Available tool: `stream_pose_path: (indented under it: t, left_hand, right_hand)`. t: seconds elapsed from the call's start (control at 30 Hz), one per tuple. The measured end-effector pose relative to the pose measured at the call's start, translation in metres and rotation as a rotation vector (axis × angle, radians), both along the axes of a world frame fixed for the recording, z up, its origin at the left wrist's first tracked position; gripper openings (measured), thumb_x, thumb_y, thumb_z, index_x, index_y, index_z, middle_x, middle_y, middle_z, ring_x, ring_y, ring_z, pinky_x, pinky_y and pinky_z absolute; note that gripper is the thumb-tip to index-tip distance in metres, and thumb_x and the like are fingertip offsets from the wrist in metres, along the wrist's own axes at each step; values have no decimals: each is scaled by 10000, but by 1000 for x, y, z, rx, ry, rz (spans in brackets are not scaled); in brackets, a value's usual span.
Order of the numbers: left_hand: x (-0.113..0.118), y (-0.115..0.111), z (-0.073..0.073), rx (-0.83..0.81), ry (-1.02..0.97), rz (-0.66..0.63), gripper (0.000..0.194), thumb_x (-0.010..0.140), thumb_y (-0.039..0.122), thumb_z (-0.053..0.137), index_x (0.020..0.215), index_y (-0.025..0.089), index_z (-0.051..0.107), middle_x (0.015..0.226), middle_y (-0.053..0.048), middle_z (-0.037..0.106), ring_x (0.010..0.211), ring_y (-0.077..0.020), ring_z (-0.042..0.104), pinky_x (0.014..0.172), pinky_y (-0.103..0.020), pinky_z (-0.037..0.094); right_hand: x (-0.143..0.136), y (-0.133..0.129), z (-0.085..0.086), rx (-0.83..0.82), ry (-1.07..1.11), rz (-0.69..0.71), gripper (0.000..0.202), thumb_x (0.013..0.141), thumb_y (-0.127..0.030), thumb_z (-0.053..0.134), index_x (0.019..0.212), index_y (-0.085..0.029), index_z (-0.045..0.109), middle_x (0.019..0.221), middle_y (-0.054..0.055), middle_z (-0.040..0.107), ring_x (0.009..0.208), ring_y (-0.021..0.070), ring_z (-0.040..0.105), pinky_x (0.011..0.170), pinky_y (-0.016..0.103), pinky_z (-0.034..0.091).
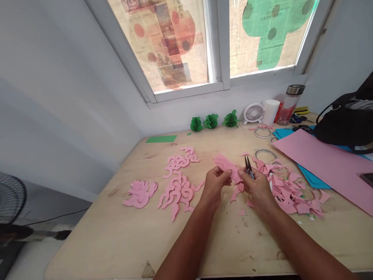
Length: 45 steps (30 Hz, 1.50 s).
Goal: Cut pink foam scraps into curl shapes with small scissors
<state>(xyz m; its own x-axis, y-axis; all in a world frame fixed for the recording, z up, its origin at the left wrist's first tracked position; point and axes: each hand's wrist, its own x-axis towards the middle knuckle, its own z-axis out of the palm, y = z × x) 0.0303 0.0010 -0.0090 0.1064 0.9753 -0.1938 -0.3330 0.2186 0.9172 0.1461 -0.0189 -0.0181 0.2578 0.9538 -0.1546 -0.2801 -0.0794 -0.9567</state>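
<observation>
Between my two hands is a piece of pink paper (223, 161) with curved outlines on it. My left hand (215, 184) pinches it from the left, thumb on top. Held in my right hand (258, 188) is a pair of scissors (248, 165), blades pointing away from me; its handles are mostly hidden by the fingers. The right thumb and fingertips also touch the paper's right edge. Left of my hands lie curly pink cutouts (177, 190), with a stacked bunch of pink cutouts (140, 193) farther left. Pink scraps (294, 194) are heaped beside my right hand.
Rolls of tape (265, 151) lie behind the scraps. A large pink sheet (329, 167) overlaps blue sheets (313, 179) at right, near a black bag (345, 122). Green paper ornaments (211, 121), a small fan (253, 113) and a bottle (290, 105) line the wall. A green strip (161, 139) lies back left.
</observation>
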Motion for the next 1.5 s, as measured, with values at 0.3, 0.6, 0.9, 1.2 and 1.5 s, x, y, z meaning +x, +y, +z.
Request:
stream_pose_path:
  t: [0.3, 0.6, 0.9, 1.2, 1.5]
  left_hand:
    - [4, -2, 4, 17, 119, -154, 210, 627, 297, 688, 598, 103, 612, 563, -42, 597, 485, -87, 489, 509, -226, 376]
    - [12, 4, 5, -30, -196, 100, 204, 588, 272, 720, 608, 94, 625, 625, -56, 624, 567, -103, 551, 600, -242, 422]
    - [13, 2, -4, -29, -371, 164, 192, 609, 246, 718, 601, 96, 599, 620, -40, 594, 615, -109, 557, 653, -251, 439]
    - [18, -6, -1, -42, -393, 107, 248, 636, 253, 697, 524, 116, 524, 518, 22, 469, 512, -63, 458, 564, -204, 381]
    - [19, -8, -4, -17, -297, 133, 289, 591, 309, 718, 515, 125, 508, 488, 31, 443, 464, -63, 414, 516, -216, 358]
  right_hand:
    - [1, 3, 3, 8, 71, -69, 308, 618, -394, 713, 727, -160, 544, 455, -103, 300, 361, 37, 214, 333, 184, 138]
    - [1, -3, 7, 28, 179, 105, 376, 775, -537, 509, 734, -165, 546, 477, -61, 385, 357, 48, 252, 322, 183, 153]
    - [-13, -10, 1, 23, 167, 235, 360, 800, -499, 515, 685, -159, 538, 473, -62, 369, 378, 42, 238, 358, 184, 163]
    - [-19, -11, -3, 28, 128, 249, 444, 805, -515, 503, 544, -166, 419, 449, -59, 346, 381, 42, 245, 367, 197, 162]
    - [-18, -12, -5, 44, 165, 258, 471, 826, -530, 455, 527, -168, 416, 448, -59, 335, 383, 52, 263, 401, 213, 196]
